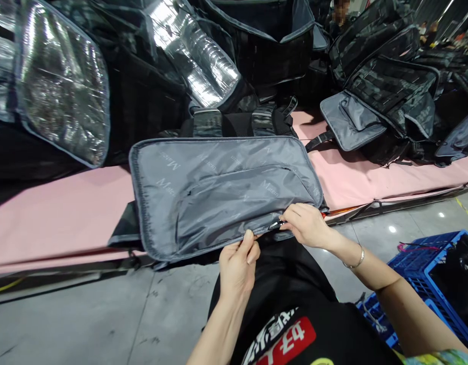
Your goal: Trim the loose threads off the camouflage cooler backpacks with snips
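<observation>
A dark backpack lies on the pink table, its grey-lined flap (226,172) facing up with pale lettering printed on the lining. My left hand (239,261) is closed on the flap's near edge, thumb on top and fingers curled. Just right of it, my right hand (304,223) pinches a small dark tool with a shiny metal tip (275,224). The tip lies against the lining by the near edge; I cannot make out exactly what kind of tool it is. The backpack's straps (207,123) show beyond the far edge.
The pink table surface (59,218) runs across the view. Behind stand black bags with silver foil lining (63,76). Camouflage backpacks (393,91) lie open at right. Blue crates (424,274) holding dark items stand on the grey floor. A person (339,12) is far back.
</observation>
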`<state>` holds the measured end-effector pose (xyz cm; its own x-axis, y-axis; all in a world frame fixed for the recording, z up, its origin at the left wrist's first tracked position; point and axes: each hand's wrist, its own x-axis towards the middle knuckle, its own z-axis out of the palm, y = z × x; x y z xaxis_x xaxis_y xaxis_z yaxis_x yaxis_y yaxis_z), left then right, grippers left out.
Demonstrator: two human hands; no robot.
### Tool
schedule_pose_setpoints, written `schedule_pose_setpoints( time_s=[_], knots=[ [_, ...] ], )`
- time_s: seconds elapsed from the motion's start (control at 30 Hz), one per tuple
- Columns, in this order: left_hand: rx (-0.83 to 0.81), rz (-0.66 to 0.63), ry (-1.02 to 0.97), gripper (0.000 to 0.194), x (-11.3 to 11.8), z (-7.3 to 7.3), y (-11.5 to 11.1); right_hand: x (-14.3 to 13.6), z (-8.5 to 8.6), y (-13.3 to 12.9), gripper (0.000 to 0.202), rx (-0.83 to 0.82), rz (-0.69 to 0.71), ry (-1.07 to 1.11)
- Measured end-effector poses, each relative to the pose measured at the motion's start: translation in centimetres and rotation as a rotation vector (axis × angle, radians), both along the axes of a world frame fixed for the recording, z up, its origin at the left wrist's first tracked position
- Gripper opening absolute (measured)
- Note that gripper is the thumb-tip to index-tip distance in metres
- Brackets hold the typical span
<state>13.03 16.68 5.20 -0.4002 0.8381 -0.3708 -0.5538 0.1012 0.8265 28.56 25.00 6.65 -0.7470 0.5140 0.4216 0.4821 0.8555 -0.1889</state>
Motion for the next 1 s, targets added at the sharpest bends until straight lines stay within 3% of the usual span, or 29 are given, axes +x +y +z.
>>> schedule_pose_setpoints(
  time_s=[0.4,0.6,0.8,1.0],
  knots=[
    [0.005,0.004,0.005,0.031,0.2,0.0,0.1,-0.3,-0.3,0.1,0.023,0.021,0.028,0.025],
    [-0.015,-0.022,-0.019,0.034,-0.1,0.3,0.1,0.0,-0.5,0.4,0.021,-0.077,0.038,0.228],
    [-0.031,-0.033,-0.018,0.039,-0.3,0.5,-0.1,1.4,0.0,-1.2,0.012,-0.308,-0.154,0.413],
    [-0.042,-0.042,0.053,0.035,0.2,0.4,0.0,1.2,-1.4,-5.3,0.013,-0.43,-0.346,0.459]
  ],
)
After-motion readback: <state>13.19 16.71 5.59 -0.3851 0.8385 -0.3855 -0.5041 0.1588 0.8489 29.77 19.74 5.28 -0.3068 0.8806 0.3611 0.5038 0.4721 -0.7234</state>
